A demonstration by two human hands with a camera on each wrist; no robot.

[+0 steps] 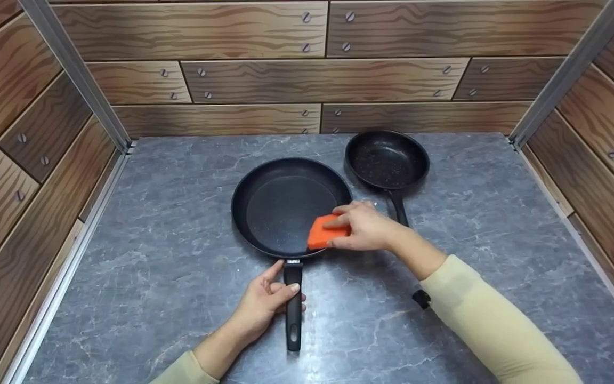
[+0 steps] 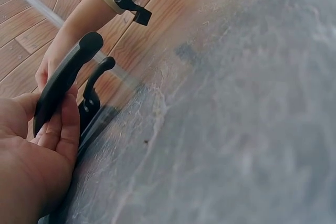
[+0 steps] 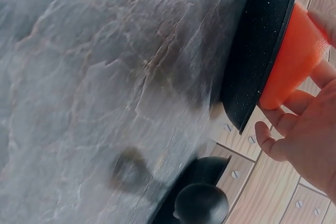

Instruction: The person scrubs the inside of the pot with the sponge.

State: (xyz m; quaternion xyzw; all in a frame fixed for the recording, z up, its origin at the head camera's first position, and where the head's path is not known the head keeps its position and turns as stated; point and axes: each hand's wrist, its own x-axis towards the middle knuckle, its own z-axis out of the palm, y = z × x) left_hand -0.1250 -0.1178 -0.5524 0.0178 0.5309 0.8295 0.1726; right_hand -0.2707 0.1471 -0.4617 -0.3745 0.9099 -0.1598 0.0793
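Note:
A large black frying pan (image 1: 280, 205) rests on the grey marbled table, its handle (image 1: 293, 320) pointing toward me. My left hand (image 1: 264, 301) grips that handle near the pan, thumb on top and fingers beneath. In the left wrist view the handle (image 2: 68, 77) lies between thumb and curled fingers. My right hand (image 1: 363, 226) holds an orange sponge (image 1: 324, 233) against the pan's inside at its near right wall. From the right wrist view, the sponge (image 3: 296, 56) overlaps the pan's rim, with the fingers bent around it.
Behind and to the right stands a smaller speckled black pan (image 1: 387, 160), its handle (image 1: 398, 208) passing behind my right hand. Wood-patterned walls (image 1: 253, 80) enclose the grey table (image 1: 168, 240) at the back and both sides, with metal posts (image 1: 80, 80) at the corners.

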